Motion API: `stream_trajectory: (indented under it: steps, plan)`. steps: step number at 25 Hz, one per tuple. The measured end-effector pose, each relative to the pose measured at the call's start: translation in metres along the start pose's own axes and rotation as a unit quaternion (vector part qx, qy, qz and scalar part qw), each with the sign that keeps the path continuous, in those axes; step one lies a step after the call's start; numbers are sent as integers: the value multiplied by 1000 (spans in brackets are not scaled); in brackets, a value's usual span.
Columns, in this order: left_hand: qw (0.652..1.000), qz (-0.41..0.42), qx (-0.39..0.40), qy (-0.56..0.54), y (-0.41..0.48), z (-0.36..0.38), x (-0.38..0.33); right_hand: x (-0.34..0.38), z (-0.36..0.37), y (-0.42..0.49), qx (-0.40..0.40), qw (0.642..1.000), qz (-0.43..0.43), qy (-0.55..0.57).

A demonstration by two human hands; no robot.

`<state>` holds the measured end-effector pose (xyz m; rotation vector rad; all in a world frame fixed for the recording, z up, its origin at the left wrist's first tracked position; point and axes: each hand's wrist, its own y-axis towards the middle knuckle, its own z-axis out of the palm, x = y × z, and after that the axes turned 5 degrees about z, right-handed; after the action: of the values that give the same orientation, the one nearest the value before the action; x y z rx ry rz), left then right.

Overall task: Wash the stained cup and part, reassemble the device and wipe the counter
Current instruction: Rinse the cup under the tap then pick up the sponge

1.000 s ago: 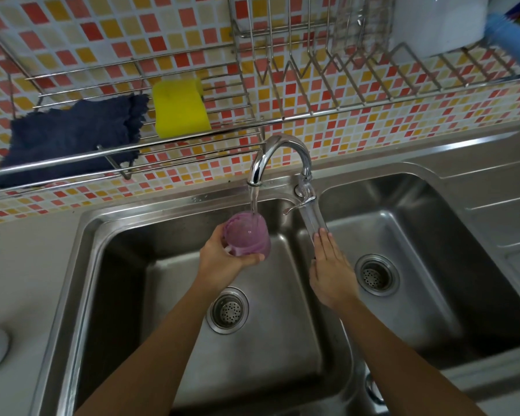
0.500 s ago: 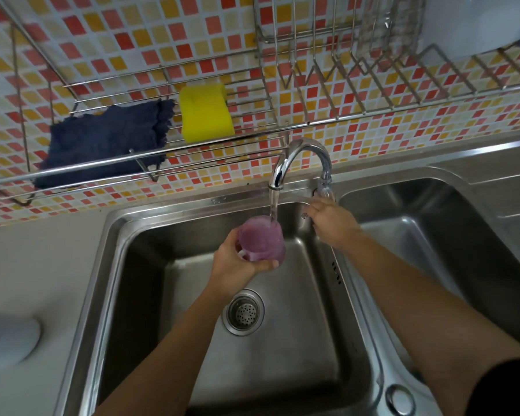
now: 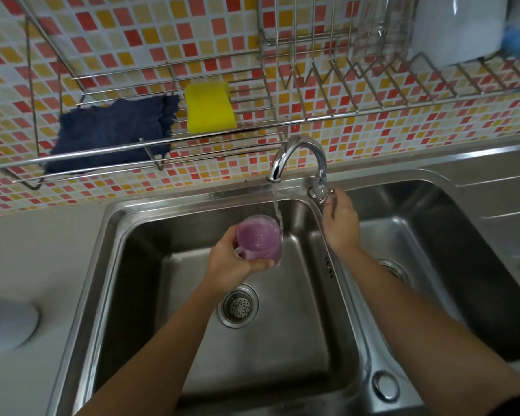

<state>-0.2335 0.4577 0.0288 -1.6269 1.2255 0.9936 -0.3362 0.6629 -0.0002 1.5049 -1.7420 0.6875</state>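
Counter, far left: a white rounded object [image 3: 9, 322] sits at the frame edge; you cannot tell what it is.
Rack shelf: a dark cloth [image 3: 111, 130] lies left of a yellow sponge [image 3: 209, 108], both above and behind the left basin [image 3: 282, 340].
Left hand [image 3: 231, 262]: takes the cup from its left side, with fingers curled round the wall in a firm grip.
Cup [image 3: 258, 240]: held over the left basin, above the drain [image 3: 237, 306]. It is purple-stained inside, its mouth is turned up toward you, and its long axis is close to upright.
Water [image 3: 278, 211]: runs from the tap [image 3: 300, 154] and meets the cup at its right rim, not at the centre of the mouth.
Key relation: the stream lies right of the cup's axis. You probably need to shift the cup a little right so the flow lands inside.
Right hand [image 3: 339, 223]: at the tap lever [image 3: 320, 190], above the divider between the basins. The fingertips reach the lever, but you cannot tell whether they grip it or only touch it.
Nearer hand: left for the cup, right for the lever.
Stage: rinsing, judged early; the stain is not yet off.
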Motion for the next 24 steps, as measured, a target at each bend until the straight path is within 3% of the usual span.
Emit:
stream_trajectory:
  steps: [2,6,9,12,20,24]
  plan:
    - [1000,-4,15,0,-8,0,2,-21,5,-27,23,996,-17,-90]
    - [997,13,20,68,-11,-8,10,-54,-2,-59,118,952,-70,-275]
    - [977,29,41,206,-13,-16,25,-63,-6,-74,169,923,-77,-336]
    - [952,57,57,295,-15,-19,41,-66,-6,-80,172,918,-58,-352]
    - [849,199,15,488,-7,-36,43,-66,-2,-83,153,920,-48,-358]
    - [772,289,-9,566,-4,-42,30,-65,-2,-83,151,923,-48,-350]
